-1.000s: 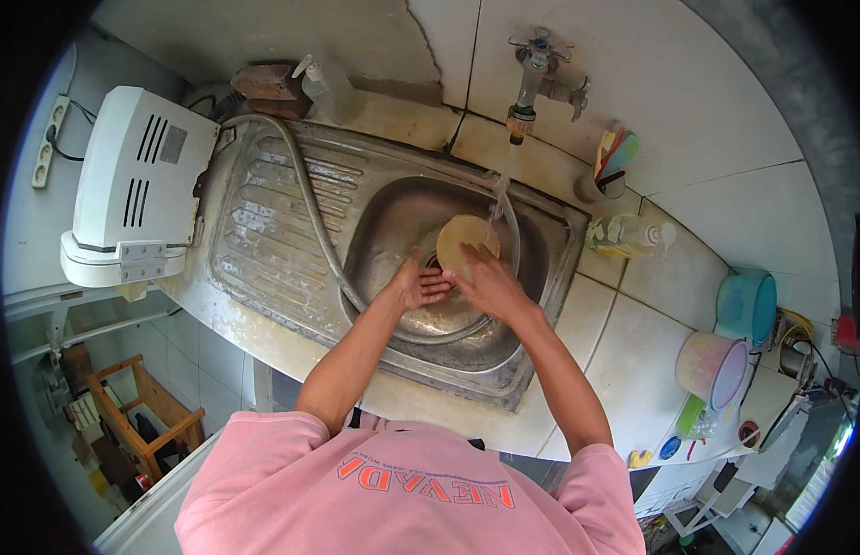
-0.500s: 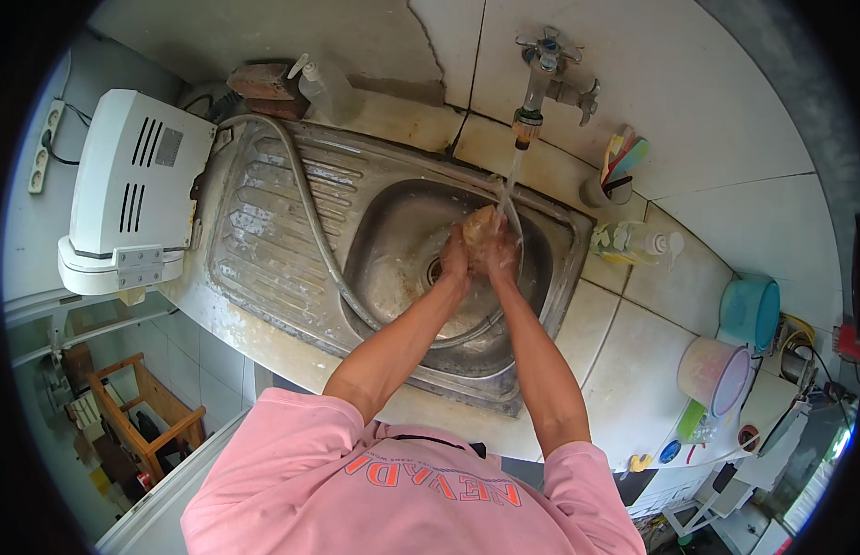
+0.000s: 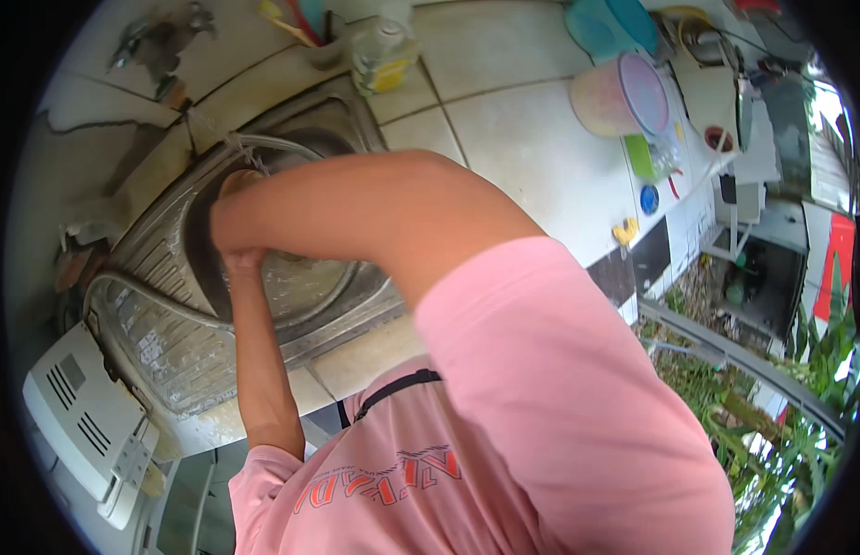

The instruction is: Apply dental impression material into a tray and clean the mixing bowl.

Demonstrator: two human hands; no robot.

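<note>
Both hands are together over the left side of the steel sink basin (image 3: 309, 301). My right hand (image 3: 228, 227) is smeared by motion, its forearm crossing in front of the basin. My left hand (image 3: 246, 260) is just below it, mostly covered, with its forearm rising from the lower edge. Past the right hand, a small part of a rounded tan thing (image 3: 239, 181) shows; its kind is unclear. Fingers of both hands are hidden or blurred, so their grip cannot be seen. Thin water (image 3: 248, 151) falls near the tan thing from the wall tap (image 3: 161, 51).
A grey hose (image 3: 157, 296) curves over the ribbed drainboard (image 3: 175, 356) into the basin. Beside the sink stand a clear soap bottle (image 3: 383, 57) and a cup of brushes (image 3: 323, 51). Farther right are a pink tub (image 3: 607, 100) and a teal container (image 3: 615, 30). A white appliance (image 3: 83, 407) sits at left.
The view has swung to the right, shifting sink and tap leftward. My right elbow has lifted, and its forearm now crosses the basin. The tan thing, plainer before between both hands, is mostly hidden.
</note>
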